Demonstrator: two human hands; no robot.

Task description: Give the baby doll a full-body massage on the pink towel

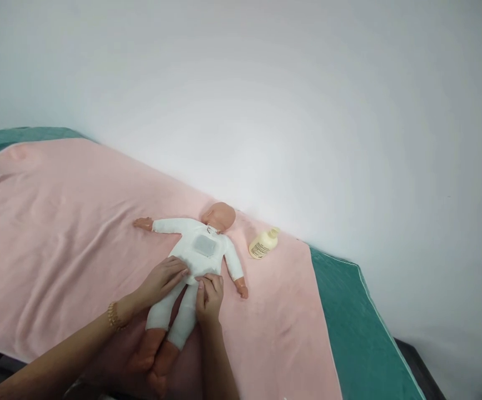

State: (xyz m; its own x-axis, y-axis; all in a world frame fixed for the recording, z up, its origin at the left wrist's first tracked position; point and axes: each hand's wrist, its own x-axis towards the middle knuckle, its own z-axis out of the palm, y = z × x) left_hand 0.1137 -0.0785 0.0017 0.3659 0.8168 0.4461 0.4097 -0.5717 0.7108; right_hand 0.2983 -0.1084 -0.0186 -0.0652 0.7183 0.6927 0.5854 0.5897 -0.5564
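A baby doll (199, 251) with a white cloth body and orange-brown head, hands and lower legs lies on its back, arms spread. On its chest is a grey rectangular patch (204, 245). My left hand (168, 278), with a gold-coloured bracelet (113, 315) at the wrist, rests at one side of the doll's waist, its fingers close together at the white cloth. At the other side my right hand (210, 295) is closed, fingers curled and thumb against them, at the cloth near the hip. Whatever lies under the fingertips is partly hidden.
A pale yellow pump bottle (263, 244) with printed text stands beside the doll's arm. Beneath lies a pink blanket (282, 328), somewhat wrinkled at left, over a green sheet (361, 333). A white wall (266, 111) borders the far edge.
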